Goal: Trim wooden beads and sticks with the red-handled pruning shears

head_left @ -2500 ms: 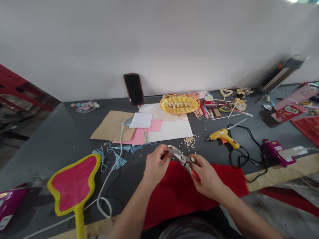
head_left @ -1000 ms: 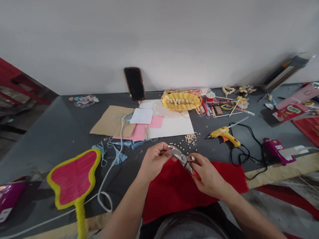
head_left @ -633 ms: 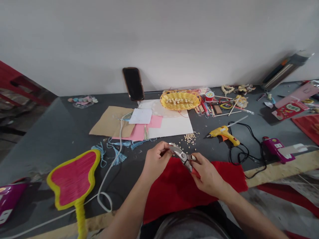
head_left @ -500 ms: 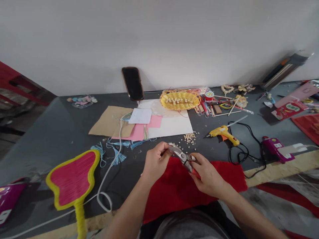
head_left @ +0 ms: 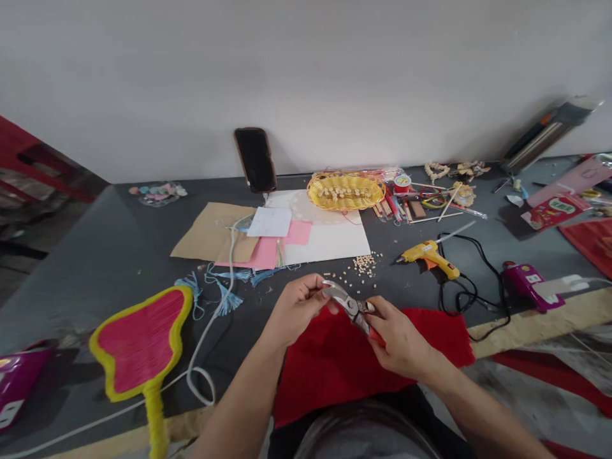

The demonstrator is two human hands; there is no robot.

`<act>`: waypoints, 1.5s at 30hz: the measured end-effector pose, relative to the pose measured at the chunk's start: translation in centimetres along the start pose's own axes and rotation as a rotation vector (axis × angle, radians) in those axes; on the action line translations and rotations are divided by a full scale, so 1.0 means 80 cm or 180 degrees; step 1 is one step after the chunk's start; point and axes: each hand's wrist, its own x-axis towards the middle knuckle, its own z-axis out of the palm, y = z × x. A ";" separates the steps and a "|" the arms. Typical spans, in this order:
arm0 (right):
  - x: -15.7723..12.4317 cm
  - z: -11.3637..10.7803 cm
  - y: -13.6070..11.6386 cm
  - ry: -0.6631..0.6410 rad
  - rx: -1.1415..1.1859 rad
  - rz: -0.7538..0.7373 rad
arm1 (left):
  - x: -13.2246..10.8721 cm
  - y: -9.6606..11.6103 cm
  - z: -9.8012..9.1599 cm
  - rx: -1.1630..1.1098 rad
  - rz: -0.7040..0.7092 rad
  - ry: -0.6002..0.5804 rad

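My right hand [head_left: 400,335] is wrapped round the red handles of metal pruning shears [head_left: 351,307], whose curved blades point up and to the left. At the blade tip, my left hand [head_left: 299,309] is closed in a pinch; whatever sits between its fingertips is too small to make out. Both hands are held over a red cloth [head_left: 329,376] spread across my lap and the table edge. Just beyond the shears, a small heap of tiny pale wooden pieces [head_left: 364,264] lies on the dark table, with several scattered bits around it.
A yellow basket [head_left: 347,192] holds more pale pieces. A yellow glue gun [head_left: 430,258] with a black cord lies right. Left are a pink-and-yellow fan [head_left: 138,341], blue tassels [head_left: 228,299], a white cable [head_left: 210,325] and brown card [head_left: 213,231]. A phone [head_left: 255,159] leans on the wall.
The shears and both hands have shifted very slightly, the blade tip turning a little at my left fingertips. Everything on the table stays where it was.
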 end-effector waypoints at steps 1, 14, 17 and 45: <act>0.000 0.000 0.000 0.0008 0.0010 0.0031 | 0.001 -0.001 0.001 0.0053 0.0038 0.0036; 0.003 -0.010 -0.002 0.0002 -0.0233 0.0069 | 0.000 -0.007 0.012 0.0658 0.0535 0.0656; 0.002 -0.014 -0.002 -0.0114 -0.0334 0.0064 | 0.001 -0.005 0.008 0.0105 0.0288 0.0325; -0.001 -0.020 0.007 -0.0153 -0.0404 0.0000 | 0.000 -0.005 0.008 -0.0307 -0.0046 0.0077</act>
